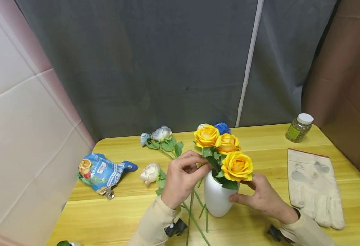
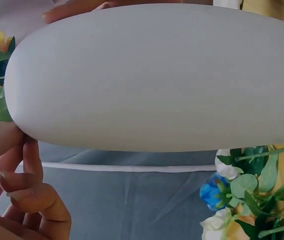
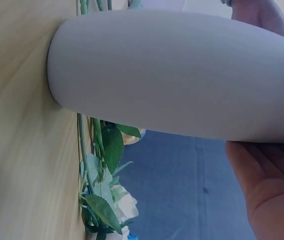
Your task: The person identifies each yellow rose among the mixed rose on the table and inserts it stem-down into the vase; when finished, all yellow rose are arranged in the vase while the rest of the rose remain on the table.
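Back: we've got a dark grey curtain (image 1: 143, 68), a white strip (image 1: 249, 61) running down it at a slant.
Left: pale, pinkish wall covering (image 1: 23, 136), crossed by fold lines.
Right: brown wall covering (image 1: 346, 85), faintly creased.
Table: yellow wood-grain top (image 1: 106, 218), rounded far corners.
Light: soft; we see the left brighter than the right.

Person's L sleeve (image 1: 153, 220) & R sleeve (image 1: 310, 230): long, plain lt. beige fabric, ending approx. at the wrists. Blk angular L wrist unit (image 1: 176, 228) w/ small whitish spot; R wrist unit (image 1: 276, 233) also blk. Dk. R wristband (image 1: 297, 212) shows at sleeve's edge.
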A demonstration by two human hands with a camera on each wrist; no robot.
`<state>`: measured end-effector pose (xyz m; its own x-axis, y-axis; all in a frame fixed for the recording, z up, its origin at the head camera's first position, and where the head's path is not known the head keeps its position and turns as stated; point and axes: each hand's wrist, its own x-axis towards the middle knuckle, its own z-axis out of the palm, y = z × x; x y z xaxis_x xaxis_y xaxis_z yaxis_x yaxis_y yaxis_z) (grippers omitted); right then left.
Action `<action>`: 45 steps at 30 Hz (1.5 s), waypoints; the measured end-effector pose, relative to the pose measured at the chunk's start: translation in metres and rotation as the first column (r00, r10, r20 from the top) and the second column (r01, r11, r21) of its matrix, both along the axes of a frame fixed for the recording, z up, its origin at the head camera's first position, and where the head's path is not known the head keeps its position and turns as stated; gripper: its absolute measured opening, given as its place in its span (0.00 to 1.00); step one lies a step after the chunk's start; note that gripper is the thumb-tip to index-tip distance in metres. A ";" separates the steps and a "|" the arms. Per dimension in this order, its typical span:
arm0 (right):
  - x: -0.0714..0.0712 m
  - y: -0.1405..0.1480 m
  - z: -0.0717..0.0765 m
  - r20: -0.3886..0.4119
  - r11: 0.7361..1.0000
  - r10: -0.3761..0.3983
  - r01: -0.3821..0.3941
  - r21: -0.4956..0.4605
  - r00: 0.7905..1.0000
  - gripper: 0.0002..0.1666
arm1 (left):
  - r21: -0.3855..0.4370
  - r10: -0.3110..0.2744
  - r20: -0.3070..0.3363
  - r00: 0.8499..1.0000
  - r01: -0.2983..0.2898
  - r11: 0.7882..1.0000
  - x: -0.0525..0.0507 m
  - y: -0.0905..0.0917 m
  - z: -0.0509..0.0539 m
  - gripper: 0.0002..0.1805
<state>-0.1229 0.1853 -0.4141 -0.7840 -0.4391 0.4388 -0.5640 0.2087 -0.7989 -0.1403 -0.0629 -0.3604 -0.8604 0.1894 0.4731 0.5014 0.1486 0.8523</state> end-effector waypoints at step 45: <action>0.015 0.006 0.016 -0.181 0.977 -0.180 0.197 0.082 0.967 0.40 | -0.306 0.069 0.597 0.799 0.147 0.941 -0.029 -0.044 -0.099 0.06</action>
<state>-0.1075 0.1910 -0.3985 -0.7738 -0.3380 0.5357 -0.6333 0.3972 -0.6642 -0.1692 -0.1070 -0.4598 -0.9355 0.2755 -0.2211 -0.0748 0.4574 0.8861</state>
